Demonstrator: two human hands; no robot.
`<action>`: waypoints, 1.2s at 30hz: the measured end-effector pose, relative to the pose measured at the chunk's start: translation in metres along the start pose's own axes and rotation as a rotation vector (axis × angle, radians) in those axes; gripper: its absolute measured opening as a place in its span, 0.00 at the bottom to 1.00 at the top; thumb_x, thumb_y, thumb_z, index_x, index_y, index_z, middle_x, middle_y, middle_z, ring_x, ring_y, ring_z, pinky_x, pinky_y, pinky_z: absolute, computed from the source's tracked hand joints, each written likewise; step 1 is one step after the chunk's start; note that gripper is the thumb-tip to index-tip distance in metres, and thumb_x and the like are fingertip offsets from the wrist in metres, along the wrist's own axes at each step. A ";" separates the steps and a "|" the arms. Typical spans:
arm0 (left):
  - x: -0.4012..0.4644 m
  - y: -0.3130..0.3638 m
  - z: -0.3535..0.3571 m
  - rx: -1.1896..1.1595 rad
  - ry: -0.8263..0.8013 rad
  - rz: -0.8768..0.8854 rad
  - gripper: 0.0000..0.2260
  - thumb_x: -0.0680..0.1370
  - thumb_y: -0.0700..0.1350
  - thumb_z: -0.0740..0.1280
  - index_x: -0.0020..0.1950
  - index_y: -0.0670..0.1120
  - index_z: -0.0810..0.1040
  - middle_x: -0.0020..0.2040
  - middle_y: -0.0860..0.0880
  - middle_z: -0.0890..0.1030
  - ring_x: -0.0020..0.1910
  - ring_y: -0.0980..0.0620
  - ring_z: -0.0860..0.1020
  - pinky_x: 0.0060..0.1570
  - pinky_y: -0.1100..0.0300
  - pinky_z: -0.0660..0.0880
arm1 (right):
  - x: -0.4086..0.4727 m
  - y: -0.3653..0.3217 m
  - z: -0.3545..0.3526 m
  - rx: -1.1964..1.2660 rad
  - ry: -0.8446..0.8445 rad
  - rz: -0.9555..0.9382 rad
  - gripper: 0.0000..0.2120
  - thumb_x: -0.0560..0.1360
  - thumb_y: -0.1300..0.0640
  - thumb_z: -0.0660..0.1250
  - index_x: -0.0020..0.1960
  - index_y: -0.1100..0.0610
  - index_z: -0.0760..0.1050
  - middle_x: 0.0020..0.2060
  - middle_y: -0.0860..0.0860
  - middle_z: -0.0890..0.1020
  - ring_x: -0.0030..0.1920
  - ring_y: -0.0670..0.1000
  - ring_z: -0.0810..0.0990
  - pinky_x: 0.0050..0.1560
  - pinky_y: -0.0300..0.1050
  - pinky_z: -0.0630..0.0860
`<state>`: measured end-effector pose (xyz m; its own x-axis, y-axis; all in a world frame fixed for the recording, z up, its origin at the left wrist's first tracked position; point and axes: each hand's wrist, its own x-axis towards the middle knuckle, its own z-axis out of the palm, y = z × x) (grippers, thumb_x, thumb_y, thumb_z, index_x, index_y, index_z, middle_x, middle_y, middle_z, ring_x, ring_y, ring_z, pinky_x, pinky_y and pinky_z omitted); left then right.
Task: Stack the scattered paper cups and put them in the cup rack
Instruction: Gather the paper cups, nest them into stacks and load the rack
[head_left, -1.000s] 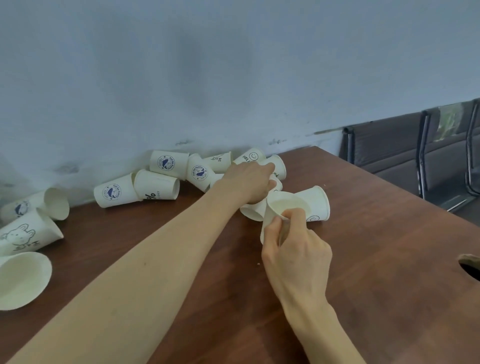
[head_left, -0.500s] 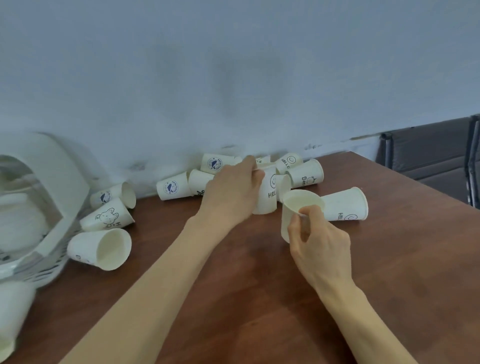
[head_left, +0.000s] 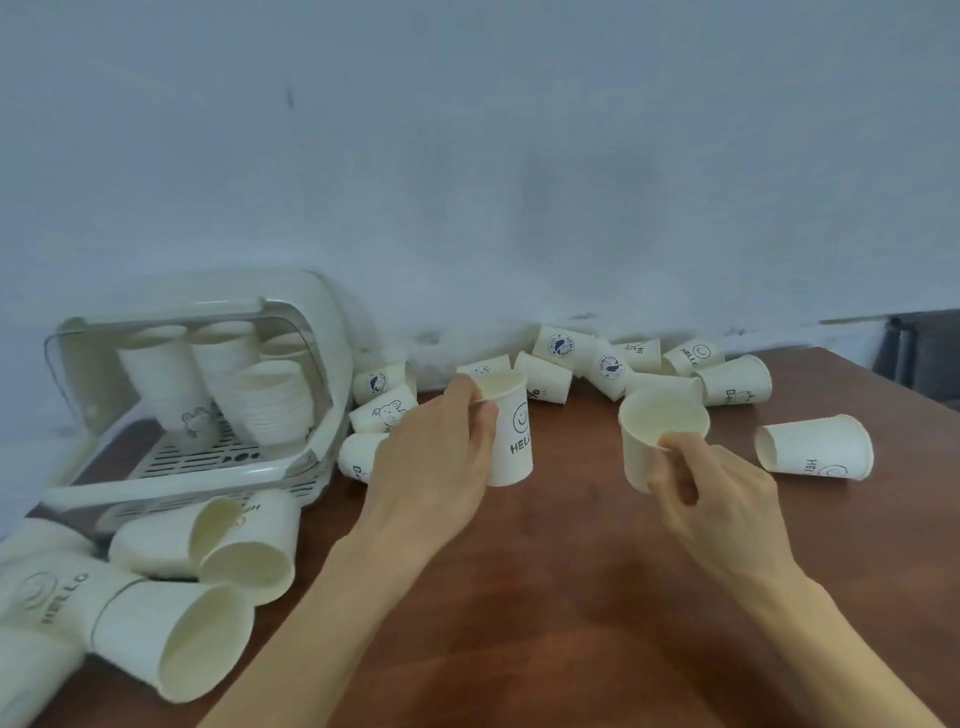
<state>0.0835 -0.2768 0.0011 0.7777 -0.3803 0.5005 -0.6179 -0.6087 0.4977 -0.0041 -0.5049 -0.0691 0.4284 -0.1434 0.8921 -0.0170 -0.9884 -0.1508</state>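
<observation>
Item: our left hand pinches the HELLO cup at its rim; our right hand pinches the plain cup. Risk, as we judge it: thin rims may crumple, or misaligned cups jam when nested.

We see a brown wooden table set against a pale wall. On its left stands the white cup rack with a clear lid raised — stacks of cups upright inside it. In front of the rack, at the near left corner, several paper cups lie on their sides, mouths toward us. Along the wall edge a row of printed cups lies toppled, touching one another. Apart on the right, a single cup marked with a smiley lies on its side.
</observation>
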 end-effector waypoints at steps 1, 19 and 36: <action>-0.001 -0.005 -0.006 0.013 0.013 -0.005 0.09 0.82 0.52 0.55 0.50 0.50 0.71 0.45 0.50 0.80 0.46 0.45 0.76 0.46 0.46 0.74 | 0.006 -0.013 0.001 0.023 0.004 -0.031 0.12 0.76 0.56 0.60 0.42 0.62 0.77 0.23 0.52 0.74 0.23 0.57 0.72 0.26 0.45 0.69; 0.001 -0.128 -0.136 0.127 0.384 -0.331 0.07 0.78 0.51 0.58 0.45 0.50 0.72 0.40 0.48 0.81 0.44 0.42 0.76 0.43 0.50 0.73 | 0.090 -0.245 0.051 0.509 -0.047 -0.078 0.06 0.74 0.56 0.62 0.42 0.56 0.75 0.21 0.41 0.58 0.26 0.48 0.64 0.27 0.40 0.65; 0.010 -0.231 -0.171 0.279 0.174 -0.495 0.07 0.79 0.48 0.63 0.49 0.50 0.81 0.46 0.47 0.81 0.45 0.44 0.77 0.44 0.51 0.76 | 0.116 -0.328 0.133 0.614 -0.365 -0.009 0.10 0.76 0.54 0.65 0.39 0.55 0.80 0.29 0.49 0.77 0.35 0.49 0.74 0.42 0.49 0.73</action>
<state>0.2143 -0.0213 0.0122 0.9206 0.1013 0.3770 -0.1141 -0.8537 0.5081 0.1716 -0.1909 0.0272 0.7029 -0.0033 0.7113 0.4541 -0.7677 -0.4522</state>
